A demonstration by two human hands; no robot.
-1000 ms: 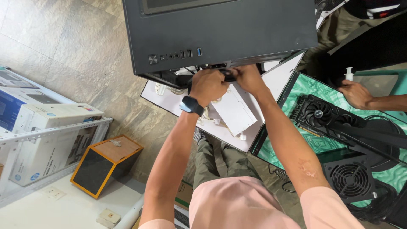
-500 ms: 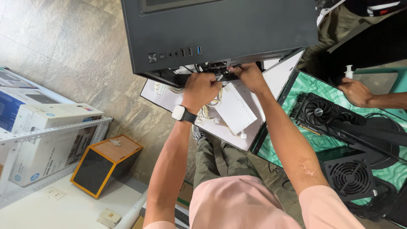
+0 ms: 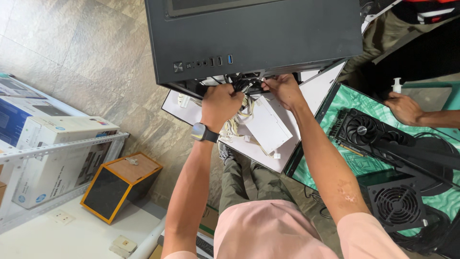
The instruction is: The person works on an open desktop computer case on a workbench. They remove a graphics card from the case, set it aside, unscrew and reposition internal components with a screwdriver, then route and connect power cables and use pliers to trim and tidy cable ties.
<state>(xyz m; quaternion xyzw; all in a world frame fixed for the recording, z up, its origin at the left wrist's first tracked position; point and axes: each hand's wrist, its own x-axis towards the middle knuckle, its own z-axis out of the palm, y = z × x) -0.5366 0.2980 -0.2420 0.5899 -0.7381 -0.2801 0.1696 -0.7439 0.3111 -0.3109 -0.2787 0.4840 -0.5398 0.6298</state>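
Both hands up at the lower open edge of the black computer case (image 3: 258,38), upper centre of frame. Left hand (image 3: 221,103), smartwatch on the wrist, curled into a loose fist around the bundle of black and pale cables (image 3: 242,88) hanging out of the case; the bundle sits just right of its knuckles. Right hand (image 3: 283,88) pinches the same cables from the right, fingers pressed together. White power supply box (image 3: 266,124) lies just below both hands, between the forearms. Graphics card (image 3: 369,132) on the green mat, right. Another person's hand (image 3: 405,108) rests far right
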